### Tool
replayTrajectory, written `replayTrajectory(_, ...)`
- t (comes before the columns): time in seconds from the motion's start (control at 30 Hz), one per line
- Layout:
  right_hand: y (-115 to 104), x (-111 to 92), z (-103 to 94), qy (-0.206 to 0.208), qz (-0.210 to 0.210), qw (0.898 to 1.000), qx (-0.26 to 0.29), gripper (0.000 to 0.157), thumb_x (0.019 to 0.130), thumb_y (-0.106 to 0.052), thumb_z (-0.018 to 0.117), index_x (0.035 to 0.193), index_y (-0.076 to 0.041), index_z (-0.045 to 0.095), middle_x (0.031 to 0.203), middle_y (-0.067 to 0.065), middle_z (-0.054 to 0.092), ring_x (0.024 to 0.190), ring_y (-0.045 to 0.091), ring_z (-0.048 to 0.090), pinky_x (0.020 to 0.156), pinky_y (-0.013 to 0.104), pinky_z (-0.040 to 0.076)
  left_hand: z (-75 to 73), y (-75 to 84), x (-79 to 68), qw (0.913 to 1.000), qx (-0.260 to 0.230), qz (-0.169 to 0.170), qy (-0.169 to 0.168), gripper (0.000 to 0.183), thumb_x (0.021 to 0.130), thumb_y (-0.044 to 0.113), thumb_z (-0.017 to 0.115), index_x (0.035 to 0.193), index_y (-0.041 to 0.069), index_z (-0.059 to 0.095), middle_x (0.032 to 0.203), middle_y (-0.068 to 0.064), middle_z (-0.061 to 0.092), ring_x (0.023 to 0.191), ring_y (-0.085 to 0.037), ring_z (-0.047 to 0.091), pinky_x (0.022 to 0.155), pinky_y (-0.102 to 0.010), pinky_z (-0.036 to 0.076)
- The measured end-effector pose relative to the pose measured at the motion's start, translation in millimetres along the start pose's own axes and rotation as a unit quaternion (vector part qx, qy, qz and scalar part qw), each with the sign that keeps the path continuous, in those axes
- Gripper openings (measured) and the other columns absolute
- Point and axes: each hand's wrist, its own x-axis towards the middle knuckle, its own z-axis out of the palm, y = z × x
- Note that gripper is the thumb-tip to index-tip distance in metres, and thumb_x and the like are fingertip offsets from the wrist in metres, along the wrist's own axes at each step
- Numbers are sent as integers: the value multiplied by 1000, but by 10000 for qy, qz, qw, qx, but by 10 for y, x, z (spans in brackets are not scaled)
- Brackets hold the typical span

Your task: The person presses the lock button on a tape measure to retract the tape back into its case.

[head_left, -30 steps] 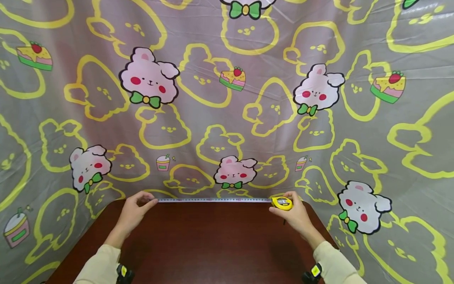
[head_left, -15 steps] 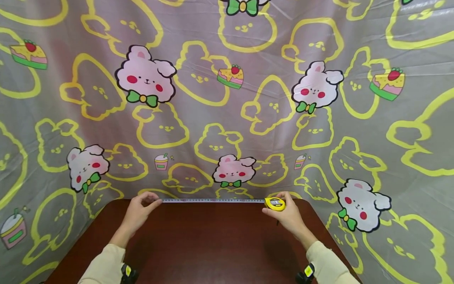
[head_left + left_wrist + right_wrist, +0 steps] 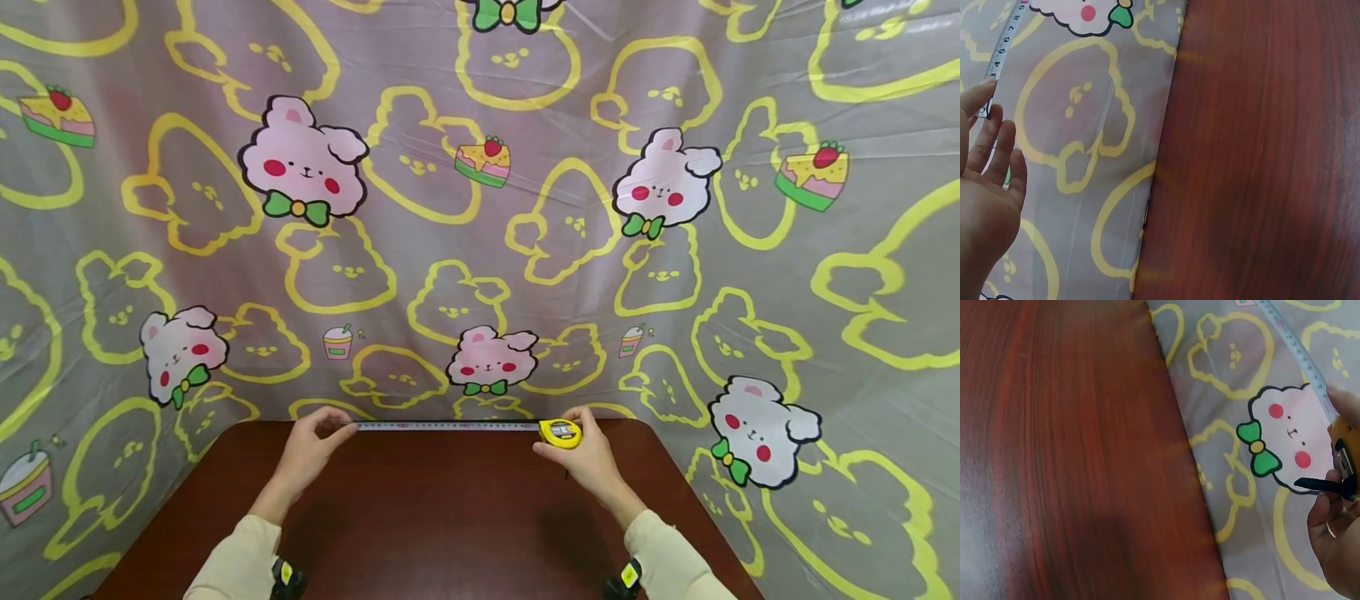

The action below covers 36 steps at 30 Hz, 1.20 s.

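A yellow tape measure [image 3: 561, 432] is gripped in my right hand [image 3: 592, 460], its white blade [image 3: 450, 427] drawn out leftward in a straight line. The blade's free end is pinched between thumb and fingers of my left hand [image 3: 309, 454]. In the left wrist view, the blade [image 3: 1005, 47] shows its low numbers near the thumb, and the other fingers of the left hand [image 3: 991, 187] are loosely bent. From the tape measure's case [image 3: 1346, 450] in the right wrist view hangs a black strap [image 3: 1319, 484]; much of the case lies beyond the frame edge.
A dark reddish-brown wooden table [image 3: 457, 517] spreads below both hands. Behind and beside it hangs a grey curtain [image 3: 420, 242] printed with yellow outlines and white rabbit heads. Dark wrist cameras sit at both cream sleeves [image 3: 240, 560].
Both hands have come closer together, the left moving right and the right moving left. The stretch of blade between them has become shorter.
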Motion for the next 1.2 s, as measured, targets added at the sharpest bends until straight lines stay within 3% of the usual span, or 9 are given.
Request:
replayTrajectory(0.37, -23, -38, 181, 24, 69, 9999, 73, 67, 72, -26, 97, 117, -14, 48, 109, 14, 54, 81, 27, 58, 55, 35, 53, 231, -7, -28, 9994, -311, -24, -142, 12, 94, 17, 79, 97, 8, 72, 93, -2, 67, 87, -16, 58, 79, -29, 45)
replayTrajectory(0.7, -32, -70, 358, -61, 26, 9998, 168, 66, 74, -26, 96, 117, -13, 48, 109, 13, 55, 84, 26, 59, 60, 33, 55, 520, 51, -71, 9984, -526, 112, -193, 9, 92, 9, 79, 96, 6, 72, 92, -4, 67, 88, -15, 58, 81, -29, 45)
replayTrajectory(0.8, -36, -85, 417, -77, 11, 9998, 161, 66, 74, -26, 96, 118, -13, 48, 109, 12, 55, 86, 26, 59, 62, 33, 55, 597, 136, -91, 9983, -548, 103, -158, 8, 92, 4, 79, 95, 3, 72, 91, -6, 67, 88, -17, 58, 81, -30, 45)
replayTrajectory(1.03, -63, -99, 547, -53, -92, 9998, 175, 67, 74, -26, 96, 118, -12, 47, 110, 10, 56, 91, 26, 59, 71, 33, 56, 646, 511, -166, 9959, -836, 275, -196, 7, 91, -5, 75, 93, -4, 69, 90, -14, 66, 85, -22, 58, 79, -31, 45)
replayTrajectory(1.2, -86, -97, 639, -17, -141, 9998, 106, 68, 74, -28, 96, 119, -12, 48, 110, 9, 57, 93, 26, 59, 74, 33, 56, 807, 256, -104, 9937, -1007, 411, -286, 9, 91, 5, 79, 92, 2, 70, 89, -6, 67, 86, -18, 59, 80, -31, 46)
